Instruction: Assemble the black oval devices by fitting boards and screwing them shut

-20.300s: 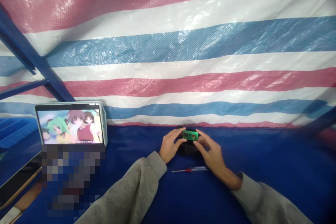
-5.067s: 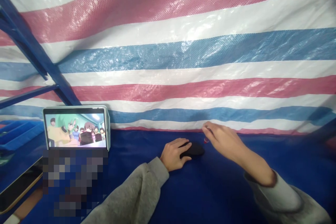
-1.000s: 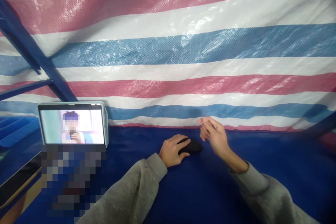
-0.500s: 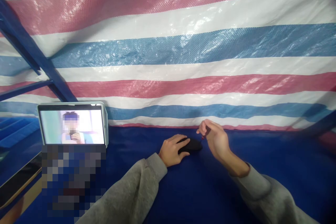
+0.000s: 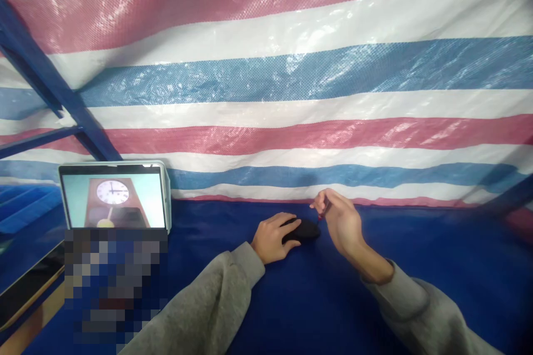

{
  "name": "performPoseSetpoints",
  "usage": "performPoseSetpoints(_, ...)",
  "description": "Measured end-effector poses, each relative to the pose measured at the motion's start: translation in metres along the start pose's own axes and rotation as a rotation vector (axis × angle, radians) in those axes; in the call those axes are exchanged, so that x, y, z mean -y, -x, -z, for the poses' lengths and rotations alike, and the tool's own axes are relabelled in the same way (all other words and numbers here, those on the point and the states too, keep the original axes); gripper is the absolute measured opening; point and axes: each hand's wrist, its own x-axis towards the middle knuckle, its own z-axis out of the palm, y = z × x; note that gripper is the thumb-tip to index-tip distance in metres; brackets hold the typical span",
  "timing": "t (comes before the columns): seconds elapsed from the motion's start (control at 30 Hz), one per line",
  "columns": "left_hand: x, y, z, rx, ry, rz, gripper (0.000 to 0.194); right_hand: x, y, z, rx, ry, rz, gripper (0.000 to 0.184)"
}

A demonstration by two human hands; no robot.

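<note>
At the middle of a blue-covered bench (image 5: pixel 416 266), one black computer mouse (image 5: pixel 306 231) lies flat, with the person's left hand (image 5: pixel 275 238) curved and spread over its near side, touching it. Just to the right of the mouse, the right hand (image 5: pixel 341 222) is raised slightly and tilted, pinched tightly around one small screwdriver (image 5: pixel 322 211). Only a short red-and-dark part of the tool shows; the hand hides the rest. Its lower end sits just beside the mouse, and whether the two touch is hard to tell. Two grey sleeves (image 5: pixel 200 299) cover the forearms and reach in from the bottom of the view.

Farther left on the bench, one propped tablet (image 5: pixel 114 197) shows a clock face on a wooden case. A pixelated patch (image 5: pixel 114 283) hides the area below it. Behind everything hangs a red, white and blue striped tarpaulin (image 5: pixel 266 83), crossed at the upper left by a blue steel beam (image 5: pixel 41 61).
</note>
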Motion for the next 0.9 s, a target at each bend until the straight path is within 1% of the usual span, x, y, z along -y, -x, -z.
performPoseSetpoints(0.13,-0.0002,0.0003,-0.0003,0.012,0.0,0.009,0.045,-0.0029,0.0012,-0.0002,-0.079,-0.021,0.079,0.028)
performPoseSetpoints(0.2,0.0,0.0005,-0.0006,0.014,0.001,0.014,0.045,-0.0035,0.0019,-0.001,-0.097,-0.05,0.108,0.027)
performPoseSetpoints(0.3,0.0005,0.0007,-0.0009,0.011,0.002,0.017,0.045,-0.0035,0.0031,-0.0027,-0.076,-0.067,0.079,0.024)
performPoseSetpoints(0.37,0.0008,0.0007,-0.001,0.012,0.003,0.016,0.046,-0.0034,0.0034,-0.0033,-0.068,-0.038,0.063,0.026)
performPoseSetpoints(0.5,0.0009,0.0006,-0.0012,0.017,0.008,0.024,0.046,-0.0047,0.0026,-0.0017,-0.039,0.032,0.096,0.031)
performPoseSetpoints(0.6,0.0004,0.0004,-0.0007,0.02,0.012,0.026,0.046,-0.0048,0.0027,0.0003,-0.032,0.152,0.111,0.026)
performPoseSetpoints(0.67,-0.0003,0.0002,0.0002,0.022,0.014,0.025,0.046,-0.0035,0.0037,0.0009,-0.039,0.27,0.154,0.023)
performPoseSetpoints(0.73,-0.0009,0.0001,0.0012,0.023,0.014,0.027,0.046,-0.0021,0.0049,0.0011,-0.062,0.365,0.215,0.022)
performPoseSetpoints(0.83,-0.0016,-0.0001,0.0022,0.02,0.013,0.023,0.046,-0.0029,0.0052,0.0028,-0.146,0.469,0.305,0.017)
performPoseSetpoints(0.9,-0.0017,-0.0002,0.0022,0.015,0.011,0.013,0.047,-0.0051,0.0042,0.0057,-0.179,0.578,0.4,0.016)
